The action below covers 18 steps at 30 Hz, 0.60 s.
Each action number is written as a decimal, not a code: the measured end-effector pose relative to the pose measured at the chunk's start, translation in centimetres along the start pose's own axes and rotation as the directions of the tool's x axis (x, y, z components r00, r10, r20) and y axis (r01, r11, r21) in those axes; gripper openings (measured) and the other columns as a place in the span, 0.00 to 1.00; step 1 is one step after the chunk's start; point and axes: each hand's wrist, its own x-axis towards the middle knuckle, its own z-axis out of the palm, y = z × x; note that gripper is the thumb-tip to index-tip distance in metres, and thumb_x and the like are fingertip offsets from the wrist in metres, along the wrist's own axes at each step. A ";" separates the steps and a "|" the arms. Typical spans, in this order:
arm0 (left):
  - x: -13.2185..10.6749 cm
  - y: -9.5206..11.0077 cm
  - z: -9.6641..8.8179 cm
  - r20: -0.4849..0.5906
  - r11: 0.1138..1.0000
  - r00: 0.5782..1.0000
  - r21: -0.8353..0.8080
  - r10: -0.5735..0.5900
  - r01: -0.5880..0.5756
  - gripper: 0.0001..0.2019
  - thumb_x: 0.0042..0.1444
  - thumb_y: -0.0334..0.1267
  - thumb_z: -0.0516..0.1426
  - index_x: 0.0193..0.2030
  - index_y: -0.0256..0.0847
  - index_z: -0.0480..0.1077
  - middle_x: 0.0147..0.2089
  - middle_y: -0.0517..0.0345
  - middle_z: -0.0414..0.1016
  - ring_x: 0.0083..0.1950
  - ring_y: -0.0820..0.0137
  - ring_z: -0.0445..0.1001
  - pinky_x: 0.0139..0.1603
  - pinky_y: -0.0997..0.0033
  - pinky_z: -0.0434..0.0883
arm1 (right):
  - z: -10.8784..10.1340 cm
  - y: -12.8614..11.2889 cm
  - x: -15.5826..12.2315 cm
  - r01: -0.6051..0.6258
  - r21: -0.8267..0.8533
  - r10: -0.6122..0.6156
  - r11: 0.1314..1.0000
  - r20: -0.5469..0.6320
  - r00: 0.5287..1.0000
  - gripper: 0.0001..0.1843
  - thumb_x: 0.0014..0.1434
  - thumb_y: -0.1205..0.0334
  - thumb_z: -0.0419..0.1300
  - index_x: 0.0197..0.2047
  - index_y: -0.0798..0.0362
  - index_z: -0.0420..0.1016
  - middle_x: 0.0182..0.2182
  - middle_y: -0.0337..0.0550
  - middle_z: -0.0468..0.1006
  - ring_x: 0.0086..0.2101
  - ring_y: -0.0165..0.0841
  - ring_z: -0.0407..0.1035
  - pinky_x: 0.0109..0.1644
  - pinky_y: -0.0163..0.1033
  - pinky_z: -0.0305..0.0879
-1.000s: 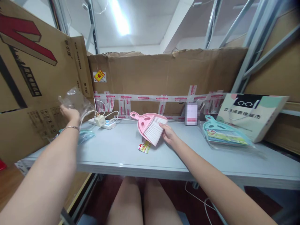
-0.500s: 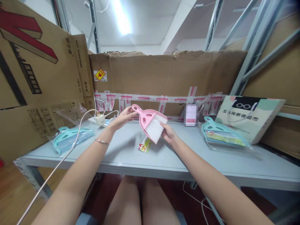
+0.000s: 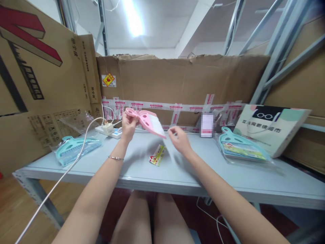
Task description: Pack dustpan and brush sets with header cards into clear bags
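My left hand point(image 3: 128, 122) is closed on the handle of a pink mini dustpan and brush set point(image 3: 147, 121), held tilted above the grey table point(image 3: 177, 169). My right hand point(image 3: 179, 139) hovers just right of the set's white bristles, fingers loosely curled, holding nothing. A small colourful paper label point(image 3: 157, 155) lies on the table below the hands.
A teal dustpan set in a clear bag point(image 3: 73, 149) lies at the left, another bagged teal set point(image 3: 241, 145) at the right. A white power strip point(image 3: 109, 131) with cables sits at the back left. A printed box point(image 3: 271, 127) leans at the right. Cardboard walls surround the table.
My left hand dropped the clear bag at the left, came across and took the pink set by its handle. My right hand let go of the bristles and moved away.
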 end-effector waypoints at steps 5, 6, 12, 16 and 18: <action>0.8 0.0 -1.1 -0.171 0.994 0.980 0.014 0.106 -0.105 0.16 0.44 0.24 0.62 0.39 0.42 0.65 0.45 0.55 0.73 0.51 0.69 0.71 0.49 0.74 0.69 | 1.5 1.1 -4.7 0.021 -0.169 0.043 0.985 0.365 0.930 0.12 0.46 0.52 0.63 0.34 0.46 0.77 0.42 0.45 0.78 0.45 0.43 0.69 0.51 0.45 0.59; 0.9 0.1 -1.2 -0.184 0.994 0.976 0.017 0.113 -0.112 0.16 0.45 0.25 0.62 0.39 0.42 0.64 0.44 0.55 0.74 0.50 0.69 0.72 0.49 0.73 0.70 | 1.2 1.7 -4.9 0.019 -0.194 0.060 0.981 0.393 0.918 0.12 0.48 0.51 0.62 0.35 0.45 0.78 0.43 0.44 0.78 0.46 0.42 0.68 0.51 0.45 0.58; 0.7 0.1 -1.4 -0.178 0.994 0.978 0.009 0.107 -0.107 0.15 0.46 0.25 0.61 0.39 0.43 0.64 0.43 0.56 0.74 0.49 0.68 0.73 0.47 0.72 0.71 | -6.1 5.6 -1.4 -0.071 -0.342 0.200 0.937 0.357 0.912 0.14 0.45 0.47 0.62 0.24 0.49 0.76 0.30 0.44 0.80 0.36 0.41 0.71 0.47 0.43 0.61; 0.3 -0.3 -1.1 -0.082 0.995 0.992 0.039 0.096 -0.093 0.15 0.46 0.26 0.62 0.40 0.42 0.65 0.43 0.54 0.74 0.50 0.67 0.72 0.48 0.72 0.70 | -10.8 7.6 0.3 -0.148 -0.377 0.256 0.914 0.256 0.932 0.14 0.38 0.50 0.66 0.26 0.51 0.77 0.34 0.46 0.80 0.40 0.45 0.70 0.52 0.49 0.59; 0.0 -0.5 -0.9 -0.038 0.997 0.997 0.044 0.062 -0.061 0.16 0.46 0.27 0.62 0.41 0.42 0.65 0.43 0.54 0.74 0.48 0.67 0.73 0.47 0.71 0.70 | -11.8 8.2 0.5 -0.180 -0.354 0.268 0.918 0.219 0.938 0.15 0.36 0.53 0.67 0.29 0.51 0.78 0.38 0.48 0.79 0.43 0.47 0.69 0.54 0.52 0.57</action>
